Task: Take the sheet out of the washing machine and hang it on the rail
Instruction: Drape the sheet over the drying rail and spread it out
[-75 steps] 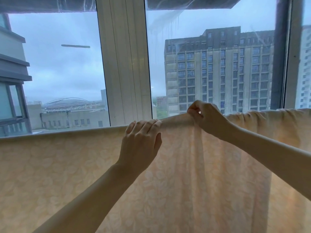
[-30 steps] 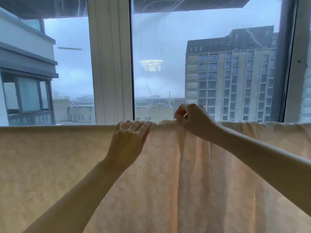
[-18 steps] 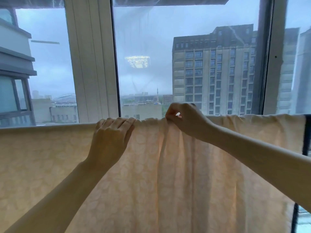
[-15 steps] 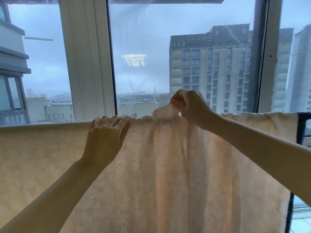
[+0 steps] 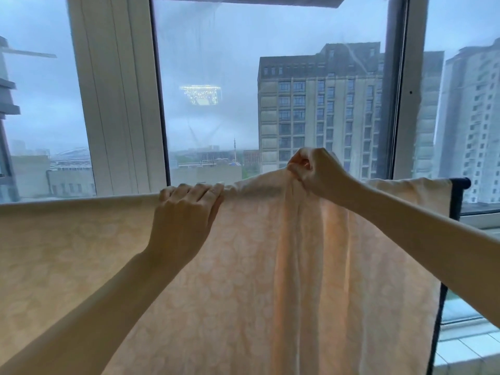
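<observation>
Holding pale peach patterned fabric sheet [image 5: 81,253], draped over dark metal rail [image 5: 460,182] before tall white-framed window [image 5: 119,104]. Pressing top fold with left hand [image 5: 186,212], fingers [image 5: 200,189] flat and close together on rail. Pinching raised bunch of sheet with right hand [image 5: 313,171], fingers curled tight around fabric.

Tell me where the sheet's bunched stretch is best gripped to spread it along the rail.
I'd pinch the top fold of the sheet from above, at the gathered pleats where the right hand pinches it, and draw toward the bare end of the rail. The left hand rests on the smooth stretch, anchoring it.
</observation>
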Demonstrator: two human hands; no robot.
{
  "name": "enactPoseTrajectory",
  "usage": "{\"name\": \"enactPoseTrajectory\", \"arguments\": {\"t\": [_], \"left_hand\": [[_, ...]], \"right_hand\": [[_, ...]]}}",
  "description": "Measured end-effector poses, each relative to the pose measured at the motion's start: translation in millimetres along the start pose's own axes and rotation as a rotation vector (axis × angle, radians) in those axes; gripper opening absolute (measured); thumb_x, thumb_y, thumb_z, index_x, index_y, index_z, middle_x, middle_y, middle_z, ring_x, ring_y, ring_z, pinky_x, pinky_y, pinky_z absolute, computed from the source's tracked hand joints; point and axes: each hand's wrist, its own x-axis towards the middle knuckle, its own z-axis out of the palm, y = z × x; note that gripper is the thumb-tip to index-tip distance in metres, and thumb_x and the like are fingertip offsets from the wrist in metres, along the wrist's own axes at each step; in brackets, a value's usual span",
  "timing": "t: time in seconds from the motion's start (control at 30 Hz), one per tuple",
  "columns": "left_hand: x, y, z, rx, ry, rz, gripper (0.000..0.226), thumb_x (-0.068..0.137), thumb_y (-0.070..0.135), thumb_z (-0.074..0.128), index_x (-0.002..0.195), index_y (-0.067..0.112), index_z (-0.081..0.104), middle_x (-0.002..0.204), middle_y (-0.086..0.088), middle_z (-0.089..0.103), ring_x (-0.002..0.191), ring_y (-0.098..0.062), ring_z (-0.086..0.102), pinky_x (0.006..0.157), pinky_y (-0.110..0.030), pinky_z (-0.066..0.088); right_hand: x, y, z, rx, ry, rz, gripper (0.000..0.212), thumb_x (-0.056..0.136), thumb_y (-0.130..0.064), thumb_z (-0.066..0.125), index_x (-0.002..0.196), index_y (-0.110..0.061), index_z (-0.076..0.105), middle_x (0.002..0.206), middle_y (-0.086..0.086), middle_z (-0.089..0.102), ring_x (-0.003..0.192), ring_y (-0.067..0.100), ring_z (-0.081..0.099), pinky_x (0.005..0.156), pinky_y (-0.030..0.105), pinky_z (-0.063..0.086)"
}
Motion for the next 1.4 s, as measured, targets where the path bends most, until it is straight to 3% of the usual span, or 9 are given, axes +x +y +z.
{"name": "enactPoseTrajectory", "arguments": {"t": [0.1,0.27,0.4,0.5,0.63,0.83,1.0,1.1,1.4], "left_hand": [[5,13,4,-0.021,0.010,0.001,0.036,0.100,0.037,0.041,0.114,0.017,0.067,0.101,-0.001,0.072,0.088,-0.026,0.067,0.084,-0.040,0.045],[5,15,6,-0.018,0.036,-0.007,0.035,0.099,0.037,0.042,0.111,0.017,0.068,0.099,0.000,0.073,0.086,-0.026,0.068,0.084,-0.040,0.045],[7,19,6,-0.024,0.035,-0.002,0.036,0.099,0.037,0.043,0.113,0.016,0.068,0.100,-0.002,0.073,0.086,-0.027,0.068,0.084,-0.041,0.046],[9,24,6,-0.030,0.035,0.009,0.034,0.098,0.035,0.044,0.114,0.016,0.068,0.099,-0.001,0.073,0.084,-0.026,0.067,0.080,-0.040,0.046],[12,27,5,-0.053,0.024,0.015,0.035,0.097,0.037,0.043,0.111,0.017,0.069,0.097,0.000,0.073,0.082,-0.027,0.068,0.079,-0.040,0.047],[13,27,5,-0.065,0.008,0.022,0.036,0.098,0.039,0.043,0.111,0.018,0.070,0.098,0.001,0.073,0.082,-0.026,0.068,0.078,-0.039,0.047],[12,22,6,-0.077,0.007,0.022,0.038,0.098,0.041,0.042,0.112,0.019,0.069,0.100,0.002,0.073,0.083,-0.024,0.068,0.078,-0.039,0.047],[14,20,6,-0.073,0.010,0.037,0.037,0.099,0.041,0.041,0.112,0.020,0.069,0.100,0.003,0.073,0.082,-0.024,0.068,0.076,-0.038,0.048],[16,29,11,-0.079,0.041,0.057,0.034,0.098,0.035,0.045,0.114,0.015,0.068,0.098,-0.001,0.074,0.082,-0.025,0.069,0.077,-0.039,0.049]], "right_hand": [[-4,0,-8,0.034,0.000,0.005,0.008,0.091,-0.014,0.061,0.097,-0.010,0.065,0.087,-0.001,0.068,0.079,0.011,0.063,0.075,0.022,0.053],[-19,2,-18,0.004,-0.203,-0.033,0.012,0.085,-0.026,0.070,0.095,-0.020,0.068,0.092,-0.008,0.068,0.088,0.004,0.063,0.079,0.015,0.048],[-18,-2,-11,-0.036,-0.122,-0.054,0.002,0.086,-0.018,0.068,0.087,-0.019,0.066,0.087,-0.004,0.068,0.084,0.010,0.063,0.080,0.025,0.048],[-13,-5,-8,-0.099,-0.078,-0.077,0.005,0.091,-0.012,0.060,0.092,-0.010,0.065,0.083,-0.001,0.066,0.077,0.011,0.063,0.070,0.013,0.047],[-2,-5,-35,-0.047,0.012,0.012,0.009,0.094,-0.011,0.057,0.093,-0.006,0.064,0.079,-0.002,0.063,0.056,-0.006,0.054,0.051,0.000,0.039],[-17,-5,-28,-0.144,-0.283,-0.139,0.023,0.086,-0.025,0.067,0.105,-0.012,0.068,0.100,-0.005,0.067,0.088,0.005,0.061,0.072,0.005,0.041],[-18,-7,-10,-0.099,-0.113,-0.172,0.010,0.086,-0.014,0.068,0.095,-0.012,0.072,0.090,-0.003,0.071,0.073,-0.001,0.060,0.072,0.005,0.043],[-17,-7,-4,-0.122,-0.091,-0.163,0.010,0.090,-0.012,0.061,0.096,-0.007,0.067,0.089,0.003,0.069,0.077,0.010,0.064,0.078,0.022,0.054],[-12,51,-45,-0.172,0.071,0.170,0.017,0.095,-0.012,0.054,0.100,-0.001,0.065,0.090,0.010,0.067,0.079,0.018,0.060,0.077,0.025,0.047]]}}
